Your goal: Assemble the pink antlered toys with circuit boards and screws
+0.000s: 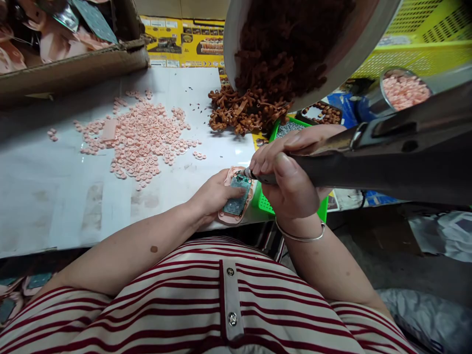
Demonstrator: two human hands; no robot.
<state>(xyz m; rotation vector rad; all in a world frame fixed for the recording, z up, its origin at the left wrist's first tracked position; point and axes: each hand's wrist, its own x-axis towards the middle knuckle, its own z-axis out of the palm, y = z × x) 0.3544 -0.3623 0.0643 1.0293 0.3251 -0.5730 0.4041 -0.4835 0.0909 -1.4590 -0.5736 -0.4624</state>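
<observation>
My left hand (213,192) holds a pink plastic casing (229,216) at the table's front edge, its thumb pressed on the grey panel (236,202) inside. A strip of green circuit board shows at the casing's far end. Wrapped in my right hand (295,172) is a power screwdriver (354,169), long and dark, lying nearly level. Its bit points left and meets the casing's far end; whether a screw sits under the tip cannot be made out. Partly behind my right hand is a green basket (266,204), with small silver screws (289,129) at its far end.
Many small pink plastic pieces (143,137) lie spread on the white table cover (44,196). A tilted white tub (230,44) spills brown plastic parts (239,110). A cardboard box (110,64) of pink casings stands back left. A metal can (376,98) and yellow basket (450,61) are at right.
</observation>
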